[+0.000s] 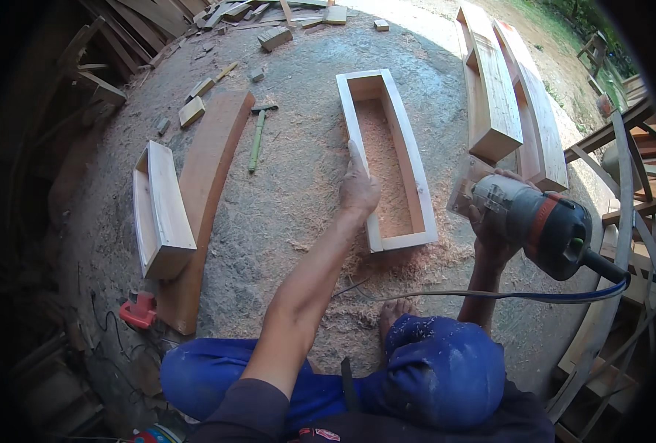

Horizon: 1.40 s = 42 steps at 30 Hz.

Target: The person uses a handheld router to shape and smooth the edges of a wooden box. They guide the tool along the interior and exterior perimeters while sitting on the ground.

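My left hand (359,186) is closed around the left long side of a rectangular wooden frame (409,166), which lies on the floor in front of me. Sawdust and shavings show inside the frame. To its right, my right hand (488,225) grips a handheld electric router (538,221) with a black and orange body, holding it raised and tilted on its side. The router's flat clear base (464,184) faces the frame, apart from it. From its rear end a cord (564,297) runs back leftward across my right forearm. Part of my right hand is hidden behind the tool.
Two more wooden boxes (501,103) stand at the far right. At left, a smaller box (167,214) leans on a thick plank (208,177), near a green-handled hammer (258,136) and a red tool part (137,310). Wood offcuts (275,38) lie at the back; stacked timber (623,244) borders the right.
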Available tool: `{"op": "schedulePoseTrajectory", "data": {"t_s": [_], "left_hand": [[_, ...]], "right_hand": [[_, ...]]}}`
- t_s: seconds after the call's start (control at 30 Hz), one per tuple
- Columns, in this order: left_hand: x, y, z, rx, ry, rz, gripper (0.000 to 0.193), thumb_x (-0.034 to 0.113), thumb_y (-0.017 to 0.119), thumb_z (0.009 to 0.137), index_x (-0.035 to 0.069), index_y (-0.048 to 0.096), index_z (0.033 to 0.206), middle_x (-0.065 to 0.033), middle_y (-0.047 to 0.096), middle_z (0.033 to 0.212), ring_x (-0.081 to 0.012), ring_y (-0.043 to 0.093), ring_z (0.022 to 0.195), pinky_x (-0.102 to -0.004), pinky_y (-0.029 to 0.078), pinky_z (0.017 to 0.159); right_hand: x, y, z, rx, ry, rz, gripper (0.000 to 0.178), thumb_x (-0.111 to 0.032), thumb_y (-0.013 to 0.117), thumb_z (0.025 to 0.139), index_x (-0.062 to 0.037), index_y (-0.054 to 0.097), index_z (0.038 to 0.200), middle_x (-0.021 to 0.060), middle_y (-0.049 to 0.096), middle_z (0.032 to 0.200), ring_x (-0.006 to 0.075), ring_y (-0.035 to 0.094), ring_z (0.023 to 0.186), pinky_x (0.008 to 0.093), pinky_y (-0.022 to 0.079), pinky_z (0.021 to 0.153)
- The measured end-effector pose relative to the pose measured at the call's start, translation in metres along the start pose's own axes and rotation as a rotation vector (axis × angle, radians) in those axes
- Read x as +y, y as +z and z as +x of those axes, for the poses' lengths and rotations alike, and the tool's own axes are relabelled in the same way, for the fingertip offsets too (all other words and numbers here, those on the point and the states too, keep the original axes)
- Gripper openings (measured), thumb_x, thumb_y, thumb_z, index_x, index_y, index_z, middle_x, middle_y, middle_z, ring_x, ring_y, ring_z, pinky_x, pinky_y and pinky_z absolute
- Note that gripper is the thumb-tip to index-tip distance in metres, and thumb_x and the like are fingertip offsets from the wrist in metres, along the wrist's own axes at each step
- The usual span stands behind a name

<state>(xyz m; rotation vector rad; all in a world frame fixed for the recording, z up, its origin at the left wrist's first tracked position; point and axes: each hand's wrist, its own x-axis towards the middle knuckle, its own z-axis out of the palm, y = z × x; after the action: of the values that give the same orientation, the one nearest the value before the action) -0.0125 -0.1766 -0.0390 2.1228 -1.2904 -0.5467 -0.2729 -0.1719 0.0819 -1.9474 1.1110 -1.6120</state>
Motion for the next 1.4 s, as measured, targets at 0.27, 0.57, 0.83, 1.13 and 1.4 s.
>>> {"op": "schedulePoseTrajectory", "data": {"t_s": [0.27,0.57,0.83,1.13,1.4], "left_hand": [[-0.001,-0.041,-0.069,-0.102,-0.173,-0.223,0.097,0.011,0.061,0.091,0.0,0.002,0.167,-0.036,0.065,0.127,-0.0478,0.069,0.113,-0.0534,0.057,0.098],[0.016,-0.068,-0.137,-0.249,0.148,-0.72,0.07,0.035,0.05,0.11,-0.003,0.023,0.162,-0.0239,0.073,0.119,-0.0325,0.063,0.131,-0.047,0.041,0.118],[-0.054,-0.202,-0.104,-1.105,-0.23,-0.331,0.117,0.094,0.016,0.091,0.0,0.062,0.145,-0.0012,0.062,0.062,-0.0078,0.055,0.048,-0.0238,0.042,0.048],[0.009,-0.195,-0.03,-0.101,0.775,0.022,0.037,0.019,0.072,0.097,0.003,0.067,0.129,-0.016,0.072,0.099,-0.0291,0.073,0.092,-0.0427,0.057,0.084],[-0.012,-0.088,0.096,-0.064,0.174,-0.124,0.082,0.027,0.082,0.089,0.004,0.039,0.156,-0.0254,0.063,0.14,-0.0407,0.063,0.13,-0.0463,0.051,0.11]], "right_hand": [[-0.004,0.012,-0.009,-0.071,-0.007,0.045,0.093,-0.011,0.095,0.07,-0.0059,0.04,0.145,0.0123,0.061,0.136,0.0259,0.059,0.13,0.0389,0.045,0.118],[0.014,0.104,0.005,-0.022,0.24,0.534,0.065,0.002,0.094,0.073,-0.0062,0.062,0.129,0.0049,0.069,0.121,0.0181,0.068,0.109,0.0395,0.062,0.096],[0.057,0.159,0.09,-0.222,0.225,0.558,0.055,-0.005,0.087,0.081,-0.007,0.06,0.128,0.006,0.071,0.121,0.0168,0.071,0.109,0.0341,0.06,0.094],[0.088,0.228,0.115,-0.429,0.249,0.592,0.081,-0.008,0.091,0.075,-0.0112,0.045,0.142,0.0047,0.069,0.125,0.0163,0.069,0.112,0.0331,0.059,0.095],[0.106,0.264,0.114,-0.571,0.287,0.531,0.084,-0.013,0.091,0.076,-0.0105,0.042,0.144,0.0058,0.068,0.126,0.0159,0.069,0.115,0.0337,0.057,0.098]]}}
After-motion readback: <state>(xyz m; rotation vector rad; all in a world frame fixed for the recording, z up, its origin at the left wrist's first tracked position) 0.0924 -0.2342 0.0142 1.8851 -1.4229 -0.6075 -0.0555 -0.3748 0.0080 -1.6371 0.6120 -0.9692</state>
